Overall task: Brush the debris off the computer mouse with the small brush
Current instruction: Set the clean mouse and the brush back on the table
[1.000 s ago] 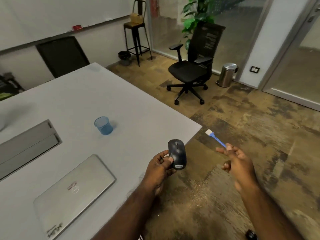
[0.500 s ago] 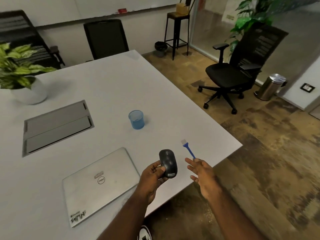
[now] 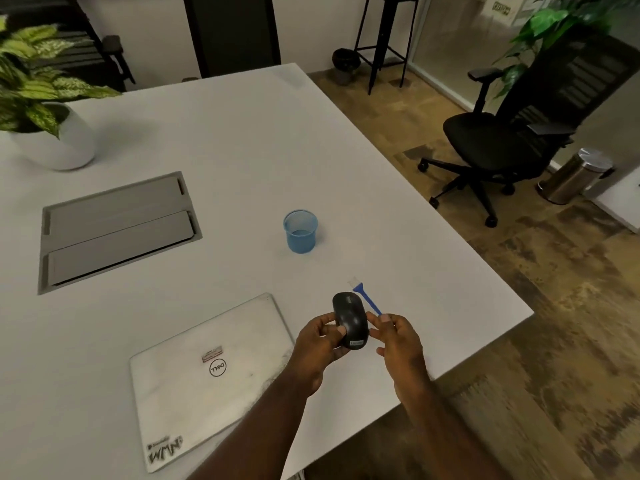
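Now, the step in hand: you look set to start brushing, bristles not yet on the shell.
Mouse: the black oval computer mouse is held above the near right part of the white surface, just right of the closed silver laptop.
Left hand: your left hand grips the mouse from its 9 o'clock side, thumb on top.
Right hand: your right hand pinches the handle of the small blue brush with pale bristles, fingertips touching the mouse's 3 o'clock edge.
Brush: it points toward 11 o'clock, bristles just past the mouse's far end and apart from it.
Advice: tilt the mouse away from the laptop, bring the bristles down onto the top shell, and sweep in short strokes toward 12 o'clock so that grit falls off.
Watch: keep your left thumb clear of the stroke path.
Nearby: the blue translucent cup stands at 12 o'clock, well apart.
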Demonstrator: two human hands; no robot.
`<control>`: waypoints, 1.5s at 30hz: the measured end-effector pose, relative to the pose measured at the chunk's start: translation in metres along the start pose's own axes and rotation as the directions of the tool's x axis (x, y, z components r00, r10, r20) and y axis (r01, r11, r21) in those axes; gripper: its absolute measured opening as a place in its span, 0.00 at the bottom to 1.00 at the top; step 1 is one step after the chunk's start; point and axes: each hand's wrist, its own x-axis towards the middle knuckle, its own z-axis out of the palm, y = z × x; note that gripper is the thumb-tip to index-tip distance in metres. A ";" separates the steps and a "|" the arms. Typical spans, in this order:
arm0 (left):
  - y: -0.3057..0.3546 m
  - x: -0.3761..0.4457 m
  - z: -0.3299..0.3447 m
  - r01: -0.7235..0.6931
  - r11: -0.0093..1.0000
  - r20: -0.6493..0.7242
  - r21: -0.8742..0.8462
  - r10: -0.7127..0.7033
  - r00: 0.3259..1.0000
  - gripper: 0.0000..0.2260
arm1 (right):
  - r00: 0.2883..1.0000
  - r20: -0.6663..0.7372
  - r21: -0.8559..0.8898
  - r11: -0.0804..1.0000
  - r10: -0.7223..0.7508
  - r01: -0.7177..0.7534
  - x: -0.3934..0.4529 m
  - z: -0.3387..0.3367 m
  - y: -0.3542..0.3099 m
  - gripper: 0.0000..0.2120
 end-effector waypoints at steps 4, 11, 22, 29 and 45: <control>-0.006 0.021 -0.001 0.054 0.998 -0.042 0.024 -0.053 0.998 0.09 | 1.000 -0.008 -0.033 0.999 0.018 -0.018 0.024 0.013 0.013 0.07; -0.027 0.058 0.001 0.096 0.973 -0.172 0.212 -0.060 0.983 0.10 | 0.999 -0.008 -0.177 0.983 0.035 -0.036 0.065 0.018 0.044 0.10; -0.049 0.101 0.011 0.180 0.929 -0.292 0.323 -0.083 0.953 0.10 | 0.998 0.041 -0.317 0.948 0.053 -0.037 0.108 0.016 0.077 0.08; -0.050 0.107 0.015 0.232 0.885 -0.363 0.403 -0.078 0.929 0.10 | 0.997 0.064 -0.346 0.938 0.038 -0.013 0.120 0.021 0.076 0.08; -0.031 0.102 -0.003 0.210 0.785 -0.401 0.582 0.053 0.915 0.08 | 0.998 0.063 -0.292 0.956 0.001 0.017 0.118 0.015 0.058 0.08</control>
